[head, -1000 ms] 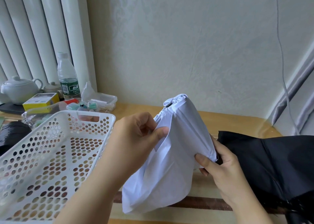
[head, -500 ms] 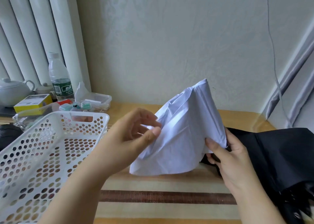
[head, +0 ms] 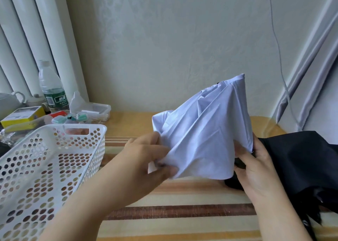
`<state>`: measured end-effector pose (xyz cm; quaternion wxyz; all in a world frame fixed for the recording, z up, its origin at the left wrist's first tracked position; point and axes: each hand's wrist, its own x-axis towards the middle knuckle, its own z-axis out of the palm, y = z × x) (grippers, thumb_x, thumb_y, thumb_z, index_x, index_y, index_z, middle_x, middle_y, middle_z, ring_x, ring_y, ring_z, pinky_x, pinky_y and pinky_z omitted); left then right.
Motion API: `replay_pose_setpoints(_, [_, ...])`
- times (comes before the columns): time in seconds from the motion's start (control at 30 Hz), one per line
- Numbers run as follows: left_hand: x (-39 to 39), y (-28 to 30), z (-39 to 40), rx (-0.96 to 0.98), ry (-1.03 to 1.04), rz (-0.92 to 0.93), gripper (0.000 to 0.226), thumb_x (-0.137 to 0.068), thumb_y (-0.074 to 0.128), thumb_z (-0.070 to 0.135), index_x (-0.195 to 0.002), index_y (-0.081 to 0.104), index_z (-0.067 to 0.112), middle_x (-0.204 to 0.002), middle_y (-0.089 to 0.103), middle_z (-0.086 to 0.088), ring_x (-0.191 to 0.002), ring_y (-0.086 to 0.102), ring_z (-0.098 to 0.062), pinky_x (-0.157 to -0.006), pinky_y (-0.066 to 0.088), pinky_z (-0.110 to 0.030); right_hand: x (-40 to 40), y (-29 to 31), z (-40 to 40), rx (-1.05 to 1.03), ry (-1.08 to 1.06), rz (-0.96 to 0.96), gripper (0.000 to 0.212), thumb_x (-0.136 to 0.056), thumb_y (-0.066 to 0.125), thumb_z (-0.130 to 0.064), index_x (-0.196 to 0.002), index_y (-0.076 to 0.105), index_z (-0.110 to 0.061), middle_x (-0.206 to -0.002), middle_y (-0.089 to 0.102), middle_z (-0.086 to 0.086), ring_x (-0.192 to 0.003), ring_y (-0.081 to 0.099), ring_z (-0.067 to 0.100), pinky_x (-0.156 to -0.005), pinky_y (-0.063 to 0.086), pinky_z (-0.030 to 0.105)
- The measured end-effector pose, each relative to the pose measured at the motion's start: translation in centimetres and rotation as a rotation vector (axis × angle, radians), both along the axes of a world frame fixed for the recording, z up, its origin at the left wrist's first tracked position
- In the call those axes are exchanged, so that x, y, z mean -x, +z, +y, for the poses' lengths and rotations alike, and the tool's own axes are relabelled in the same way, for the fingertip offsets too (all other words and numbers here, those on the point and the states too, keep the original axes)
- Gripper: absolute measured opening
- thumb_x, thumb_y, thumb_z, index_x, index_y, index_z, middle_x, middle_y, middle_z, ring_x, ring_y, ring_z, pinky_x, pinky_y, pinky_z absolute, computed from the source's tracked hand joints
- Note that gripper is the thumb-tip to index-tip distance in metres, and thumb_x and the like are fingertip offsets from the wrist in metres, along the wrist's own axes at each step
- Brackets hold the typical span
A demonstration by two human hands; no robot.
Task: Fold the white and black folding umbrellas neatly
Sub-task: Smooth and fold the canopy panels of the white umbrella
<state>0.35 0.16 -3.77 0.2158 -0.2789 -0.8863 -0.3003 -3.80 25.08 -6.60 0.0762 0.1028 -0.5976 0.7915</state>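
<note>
The white folding umbrella [head: 206, 131] is held up above the striped table [head: 182, 209], its canopy bunched in loose creased folds with the tip pointing up and right. My left hand [head: 146, 160] pinches a fold of white cloth at the lower left edge. My right hand [head: 256, 169] grips the umbrella's right side, thumb on the white cloth and fingers behind it. The black folding umbrella [head: 300, 164] lies spread out on the table at the right, partly under my right hand.
A white perforated plastic basket [head: 43, 160] stands at the left. Behind it are a water bottle [head: 52, 89], a yellow box [head: 22, 114], a clear plastic container [head: 95, 111], binder clips and a white teapot [head: 9, 100]. A wall rises just behind the table.
The white canopy has been turned and lifted, its tip now leaning further right. My left hand has shifted to a lower fold at the left edge. The view has dipped toward the table.
</note>
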Motion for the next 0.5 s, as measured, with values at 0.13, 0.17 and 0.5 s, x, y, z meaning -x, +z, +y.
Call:
replay_pose_setpoints(0.13, [-1.3,2.1,0.7,-0.538,-0.053,0.08,0.006,-0.076,0.065,0.034,-0.073,0.062,0.03,-0.082,0.043,0.013,-0.08,0.048,-0.011,-0.076,0.036,-0.016,0.2,-0.3,0.3,0.077,-0.081,-0.01,0.073,-0.031,0.09,-0.055,-0.099,0.07,-0.037,-0.1,0.071,-0.007,-0.09,0.069,0.009,-0.085,0.049,0.04])
replay_pose_setpoints(0.17, [-1.6,2.3,0.8,-0.656,-0.05,0.053,0.003,-0.075,0.065,0.034,-0.074,0.063,0.032,-0.083,0.045,0.012,-0.08,0.049,-0.01,-0.077,0.038,-0.016,0.2,-0.2,0.5,0.075,-0.1,0.001,0.071,-0.033,0.09,-0.054,-0.098,0.07,-0.036,-0.099,0.071,-0.007,-0.09,0.069,0.009,-0.085,0.049,0.041])
replay_pose_setpoints(0.5, [-3.7,1.8,1.0,-0.716,0.201,-0.193,0.029,-0.071,0.055,0.06,-0.091,0.06,0.039,-0.088,0.068,0.012,-0.081,0.066,-0.007,-0.068,0.051,-0.024,-0.6,0.7,-0.2,0.064,-0.082,0.036,0.045,-0.061,0.075,-0.032,-0.106,0.066,-0.033,-0.103,0.069,-0.008,-0.087,0.068,0.009,-0.077,0.049,0.035])
